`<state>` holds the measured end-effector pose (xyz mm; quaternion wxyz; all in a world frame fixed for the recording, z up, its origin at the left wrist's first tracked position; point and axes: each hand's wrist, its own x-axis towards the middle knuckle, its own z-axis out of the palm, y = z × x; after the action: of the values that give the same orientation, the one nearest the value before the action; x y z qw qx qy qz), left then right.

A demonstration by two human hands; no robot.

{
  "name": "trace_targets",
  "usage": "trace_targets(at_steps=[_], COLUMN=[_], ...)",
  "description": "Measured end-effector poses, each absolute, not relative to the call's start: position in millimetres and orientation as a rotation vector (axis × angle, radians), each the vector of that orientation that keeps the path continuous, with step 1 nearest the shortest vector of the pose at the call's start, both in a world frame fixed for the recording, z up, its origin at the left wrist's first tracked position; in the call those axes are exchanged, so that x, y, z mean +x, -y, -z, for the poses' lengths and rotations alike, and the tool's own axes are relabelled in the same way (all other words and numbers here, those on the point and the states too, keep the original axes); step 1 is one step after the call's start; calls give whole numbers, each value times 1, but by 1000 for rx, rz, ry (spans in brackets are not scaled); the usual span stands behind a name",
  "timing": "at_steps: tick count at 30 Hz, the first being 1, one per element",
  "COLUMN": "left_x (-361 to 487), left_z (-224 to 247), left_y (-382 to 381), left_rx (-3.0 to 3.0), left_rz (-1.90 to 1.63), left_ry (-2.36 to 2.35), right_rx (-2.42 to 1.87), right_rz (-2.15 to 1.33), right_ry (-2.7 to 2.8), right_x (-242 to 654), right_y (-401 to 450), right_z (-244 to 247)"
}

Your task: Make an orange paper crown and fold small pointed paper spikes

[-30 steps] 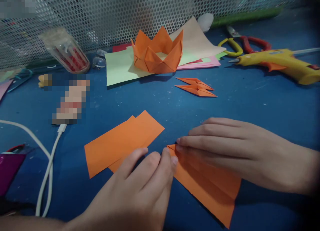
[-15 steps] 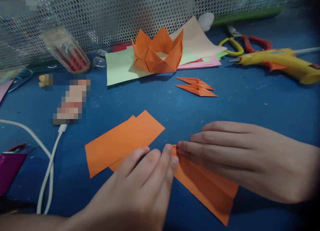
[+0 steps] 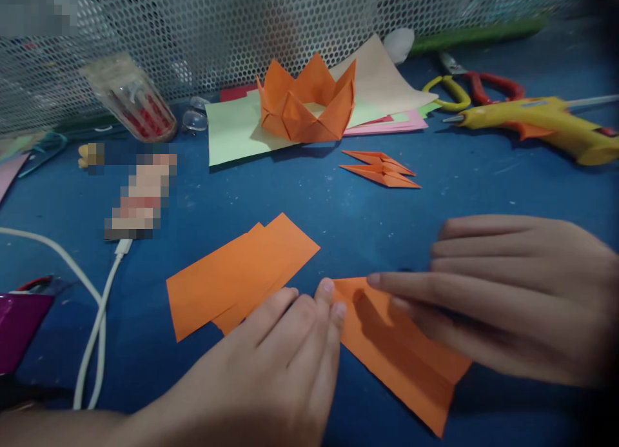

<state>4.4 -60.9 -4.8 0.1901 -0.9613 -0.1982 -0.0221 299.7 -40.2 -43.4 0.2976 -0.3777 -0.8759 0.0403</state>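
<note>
An orange paper piece (image 3: 401,353) with a lengthwise crease lies slanted under both hands. My left hand (image 3: 285,360) rests at its upper left corner, fingers close together, with the index fingertip and thumb pressing the paper. From the right, my right hand (image 3: 503,286) reaches over the paper with its index finger stretched out and touching the top edge; its other fingers are bent and the thumb is partly hidden beneath. Left of the creased piece lie overlapping orange strips (image 3: 232,273). Two folded, pointed orange pieces (image 3: 384,169) sit farther back.
An orange paper crown (image 3: 307,105) stands on coloured sheets (image 3: 232,131) by a perforated metal screen. A yellow glue gun (image 3: 527,121) and tools with red handles (image 3: 493,89) lie back right. At the left are a tilted jar (image 3: 138,105) and a white cable (image 3: 99,324).
My right hand has moved right, away from my left fingertips, uncovering more of the paper's upper part. Its index finger is now more extended. My left hand has stayed nearly in place.
</note>
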Motion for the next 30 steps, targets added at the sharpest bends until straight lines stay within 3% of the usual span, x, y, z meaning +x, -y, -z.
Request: trace_targets(at_steps=[11, 20, 30], left_x=[6, 9, 7], left_z=[10, 15, 24], left_y=[64, 59, 57], left_rx=[-2640, -2723, -2780], left_rz=[12, 224, 279], left_ry=[533, 660, 678], right_rx=[-920, -1048, -1031], right_rz=[-344, -635, -620], right_ry=[2332, 2195, 2104], right_x=[274, 277, 272], right_y=[22, 26, 31], right_z=[38, 42, 49])
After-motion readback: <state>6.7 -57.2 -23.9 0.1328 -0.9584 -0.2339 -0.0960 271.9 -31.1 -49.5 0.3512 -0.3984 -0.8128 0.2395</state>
